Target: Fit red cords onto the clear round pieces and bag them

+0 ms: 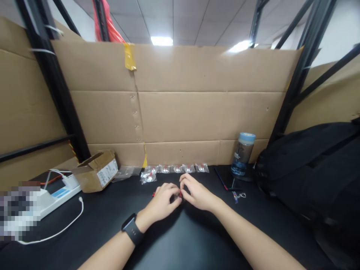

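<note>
A small red piece [180, 194] sits between my two hands, low over the black table [174, 243], mostly hidden by my fingers. My left hand [164, 200] curls over it, thumb and forefinger nearly together with the piece pinched between them. My right hand [198, 192] meets it from the other side, thumb and forefinger bent with a slight gap; whether they grip or only touch, I cannot tell. A second red bit [153, 194] shows just outside my left knuckles.

Just beyond my fingertips, clear packets [177, 169] with red and silvery contents line up, one nearer packet [148, 177] in front; I can read no writing on them. Left of these lies a clear plastic sheet [128, 173], then an open cardboard box [95, 170] whose white label [107, 172] carries print too small to read. Farther left are a white power strip [60, 197] and a loose white cable [60, 233].

To the right of my fingers lie a key ring [238, 196] and a dark flat device [229, 178], beside a blue-lidded bottle [242, 153] with an unreadable pale mark. A black bag [312, 180] fills my far right; a cardboard wall [180, 112] closes off the space ahead.
</note>
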A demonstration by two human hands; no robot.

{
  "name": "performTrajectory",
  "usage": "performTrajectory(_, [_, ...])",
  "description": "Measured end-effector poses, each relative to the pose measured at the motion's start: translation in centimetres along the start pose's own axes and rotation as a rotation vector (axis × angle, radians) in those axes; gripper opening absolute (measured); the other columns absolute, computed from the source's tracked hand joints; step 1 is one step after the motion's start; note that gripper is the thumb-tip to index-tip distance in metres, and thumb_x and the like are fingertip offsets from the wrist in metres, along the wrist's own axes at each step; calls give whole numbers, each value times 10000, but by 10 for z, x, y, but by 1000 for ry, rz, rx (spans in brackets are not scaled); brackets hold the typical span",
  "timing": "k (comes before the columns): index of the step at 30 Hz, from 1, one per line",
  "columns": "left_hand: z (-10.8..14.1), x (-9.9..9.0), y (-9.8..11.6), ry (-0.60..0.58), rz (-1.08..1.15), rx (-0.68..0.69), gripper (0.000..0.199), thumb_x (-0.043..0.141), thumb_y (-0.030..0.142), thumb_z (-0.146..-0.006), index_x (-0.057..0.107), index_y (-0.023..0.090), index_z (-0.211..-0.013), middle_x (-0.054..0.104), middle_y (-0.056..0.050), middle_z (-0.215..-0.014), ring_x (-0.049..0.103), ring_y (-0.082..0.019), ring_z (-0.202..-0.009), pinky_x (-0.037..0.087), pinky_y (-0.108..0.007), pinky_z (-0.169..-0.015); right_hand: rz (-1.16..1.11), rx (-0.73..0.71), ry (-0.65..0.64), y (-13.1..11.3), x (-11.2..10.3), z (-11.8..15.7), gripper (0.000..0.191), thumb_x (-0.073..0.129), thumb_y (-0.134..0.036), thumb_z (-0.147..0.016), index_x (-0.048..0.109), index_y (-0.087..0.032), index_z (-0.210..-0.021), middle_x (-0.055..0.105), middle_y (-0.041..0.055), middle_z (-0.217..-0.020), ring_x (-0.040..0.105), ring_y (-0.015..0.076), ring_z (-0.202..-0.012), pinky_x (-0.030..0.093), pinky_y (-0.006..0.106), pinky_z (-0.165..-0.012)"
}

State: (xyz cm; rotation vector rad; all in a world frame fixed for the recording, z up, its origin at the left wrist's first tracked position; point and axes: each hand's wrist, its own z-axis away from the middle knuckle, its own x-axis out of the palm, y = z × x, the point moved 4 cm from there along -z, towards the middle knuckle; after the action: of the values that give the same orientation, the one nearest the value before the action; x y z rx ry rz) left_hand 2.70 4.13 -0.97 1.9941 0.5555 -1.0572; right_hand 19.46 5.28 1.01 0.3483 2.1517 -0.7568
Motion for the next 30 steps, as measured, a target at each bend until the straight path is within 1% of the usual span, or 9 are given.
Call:
performTrajectory(3, [2,-1,2,-27,-3,17,191,569,374,-947,734,290,-996,661,-31,-1235,517,-258,-1190,371,-416,-1006,-14,15,-13,4,-1,1,22,559,-195,-930,564,-216,-932,562,69,-1170,603,183,-1017,503,338,-951])
performTrajectory(6, [3,-4,-3,-30,-3,12,256,558,405,-957,705,321,-1149,640,-40,-1274,511,-263,-1199,366,-423,-1020,-17,46,-56,12,-2,1,42,556,-181,-916,582,-207,-896,576,70,-1155,605,192,-1043,494,334,-954])
performTrajectory(9, [2,-10,-16,20,-48,-15,279,583,334,-937,677,324,-1199,647,-37,-1239,526,-255,-1188,363,-411,-1026,-6,96,-107,23,-5,1,42,583,-204,-897,604,-203,-861,620,64,-1074,608,210,-1044,489,342,-955])
performTrajectory(11, [2,-17,-26,28,-101,-33,265,626,289,-894,697,302,-1149,663,-38,-1181,545,-258,-1160,359,-407,-1033,35,157,-100,35,-12,2,81,613,-232,-875,638,-206,-947,641,70,-1075,611,227,-1053,487,359,-964])
performTrajectory(14, [4,-27,-40,-27,-151,-58,263,704,276,-807,728,270,-1069,680,-40,-1081,597,-250,-1063,396,-374,-989,147,255,-72,59,-24,9,360,669,-232,-801,660,-205,-1159,637,105,-1208,597,266,-1150,447,392,-1041])
performTrajectory(16, [5,-32,-47,-59,-163,-79,264,735,279,-758,734,254,-1021,677,-36,-1034,623,-227,-975,433,-331,-904,199,337,-135,76,-28,16,416,694,-233,-755,692,-192,-1169,649,124,-1231,599,288,-1174,434,395,-1060])
performTrajectory(19, [7,-36,-56,-64,-180,-124,235,748,288,-727,735,244,-958,677,-26,-983,632,-198,-873,443,-295,-799,177,417,-199,95,-31,24,395,711,-272,-740,735,-188,-1126,697,118,-1163,642,274,-1104,464,363,-1014])
performTrajectory(24, [5,-31,-58,-94,-169,-135,125,711,212,-739,748,232,-857,726,-10,-876,648,-183,-827,438,-282,-793,134,426,-203,98,-31,24,419,757,-226,-653,761,-216,-1072,720,74,-1088,671,235,-979,505,305,-884])
performTrajectory(30, [3,-29,-57,-90,-180,-105,101,642,174,-796,736,211,-788,734,-23,-812,654,-176,-790,442,-293,-804,150,412,-186,92,-30,22,355,690,-156,-674,753,-205,-1020,731,65,-1019,674,212,-902,504,285,-824])
